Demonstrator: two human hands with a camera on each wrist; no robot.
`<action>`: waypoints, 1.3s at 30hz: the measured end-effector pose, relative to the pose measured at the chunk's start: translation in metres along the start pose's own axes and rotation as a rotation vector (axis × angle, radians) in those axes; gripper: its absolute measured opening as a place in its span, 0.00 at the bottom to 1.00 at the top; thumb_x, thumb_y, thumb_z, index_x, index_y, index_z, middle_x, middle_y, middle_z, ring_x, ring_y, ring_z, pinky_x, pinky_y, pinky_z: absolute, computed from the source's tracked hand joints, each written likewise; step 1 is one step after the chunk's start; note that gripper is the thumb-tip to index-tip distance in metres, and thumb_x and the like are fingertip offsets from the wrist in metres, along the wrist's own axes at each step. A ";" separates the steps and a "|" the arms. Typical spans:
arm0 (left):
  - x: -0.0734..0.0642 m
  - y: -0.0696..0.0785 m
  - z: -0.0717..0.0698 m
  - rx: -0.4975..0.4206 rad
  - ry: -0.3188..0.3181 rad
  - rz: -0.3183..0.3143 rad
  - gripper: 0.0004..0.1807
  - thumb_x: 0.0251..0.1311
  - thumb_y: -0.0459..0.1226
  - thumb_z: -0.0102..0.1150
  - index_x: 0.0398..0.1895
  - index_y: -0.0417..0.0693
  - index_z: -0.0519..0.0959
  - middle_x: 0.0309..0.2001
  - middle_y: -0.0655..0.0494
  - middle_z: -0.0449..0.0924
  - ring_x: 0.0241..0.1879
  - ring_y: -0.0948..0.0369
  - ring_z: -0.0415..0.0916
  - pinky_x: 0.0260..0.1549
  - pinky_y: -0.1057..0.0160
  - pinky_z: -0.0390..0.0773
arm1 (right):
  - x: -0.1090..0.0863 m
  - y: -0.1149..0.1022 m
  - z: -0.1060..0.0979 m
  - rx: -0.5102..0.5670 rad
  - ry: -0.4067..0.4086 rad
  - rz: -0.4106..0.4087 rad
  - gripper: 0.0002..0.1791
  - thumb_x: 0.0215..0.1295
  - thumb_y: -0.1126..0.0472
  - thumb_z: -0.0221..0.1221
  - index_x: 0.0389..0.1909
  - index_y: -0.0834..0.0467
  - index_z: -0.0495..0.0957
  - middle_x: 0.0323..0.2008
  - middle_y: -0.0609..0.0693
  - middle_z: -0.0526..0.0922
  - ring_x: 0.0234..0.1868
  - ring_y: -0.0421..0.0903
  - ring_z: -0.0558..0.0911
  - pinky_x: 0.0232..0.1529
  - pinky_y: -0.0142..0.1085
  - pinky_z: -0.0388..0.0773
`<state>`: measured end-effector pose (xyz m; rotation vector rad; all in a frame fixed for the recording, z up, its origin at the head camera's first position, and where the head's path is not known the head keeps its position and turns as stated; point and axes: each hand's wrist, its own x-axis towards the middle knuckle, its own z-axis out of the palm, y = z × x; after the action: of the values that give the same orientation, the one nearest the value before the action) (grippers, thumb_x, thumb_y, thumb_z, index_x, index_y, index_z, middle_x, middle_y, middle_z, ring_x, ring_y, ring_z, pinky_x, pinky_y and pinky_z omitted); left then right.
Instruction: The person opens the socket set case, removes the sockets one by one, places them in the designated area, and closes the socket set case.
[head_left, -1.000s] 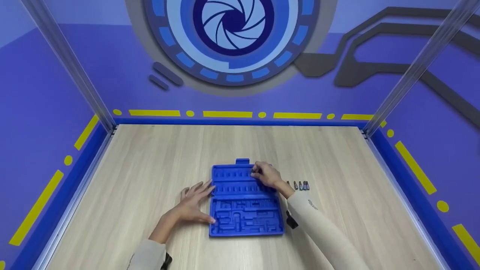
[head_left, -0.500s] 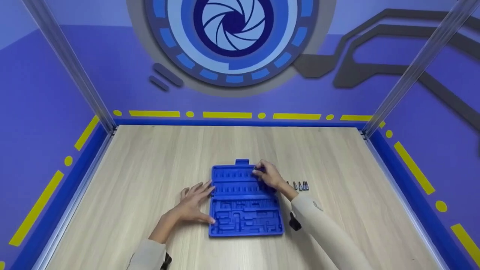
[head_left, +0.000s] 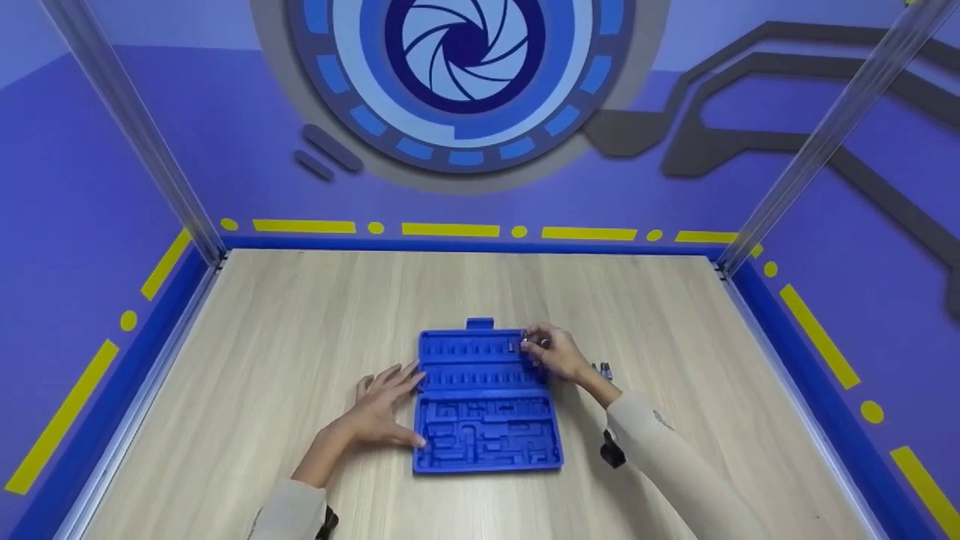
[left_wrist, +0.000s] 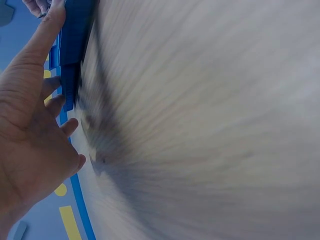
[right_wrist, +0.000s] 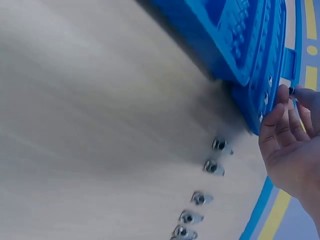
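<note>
A small metal piece is being pinched in the right hand at the blue case's far right corner; the left hand, fingers spread, is touching the case's left edge. The right wrist view is showing metal bits in a row, which the head view is revealing only partly.

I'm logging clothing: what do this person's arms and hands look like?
The left hand and right hand are ungloved. The left sleeve and right sleeve are beige, the right with a small dark marking; a black piece shows beside each sleeve.
</note>
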<state>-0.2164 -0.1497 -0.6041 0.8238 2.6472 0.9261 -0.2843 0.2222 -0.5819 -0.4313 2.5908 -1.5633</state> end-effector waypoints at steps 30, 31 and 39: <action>-0.004 -0.001 0.001 -0.002 0.001 0.006 0.67 0.37 0.60 0.82 0.79 0.44 0.59 0.82 0.41 0.49 0.78 0.32 0.45 0.66 0.20 0.42 | -0.053 0.022 -0.078 0.015 -0.007 0.093 0.24 0.75 0.65 0.56 0.67 0.71 0.68 0.41 0.68 0.81 0.31 0.52 0.83 0.27 0.32 0.78; -0.003 -0.001 0.001 -0.005 -0.001 0.005 0.67 0.37 0.60 0.82 0.79 0.44 0.59 0.82 0.41 0.49 0.78 0.32 0.45 0.66 0.20 0.42 | -0.055 0.023 -0.081 0.012 -0.010 0.102 0.25 0.75 0.66 0.56 0.68 0.71 0.68 0.42 0.68 0.80 0.31 0.52 0.83 0.28 0.32 0.78; 0.000 0.000 0.001 -0.008 -0.012 -0.012 0.66 0.37 0.58 0.83 0.80 0.45 0.58 0.82 0.42 0.49 0.79 0.34 0.44 0.67 0.21 0.40 | -0.068 0.027 -0.101 0.001 -0.034 0.133 0.27 0.74 0.67 0.57 0.70 0.71 0.65 0.45 0.68 0.79 0.33 0.45 0.81 0.30 0.34 0.80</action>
<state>-0.2157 -0.1494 -0.6045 0.8088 2.6335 0.9247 -0.2467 0.3394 -0.5629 -0.2769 2.5355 -1.5006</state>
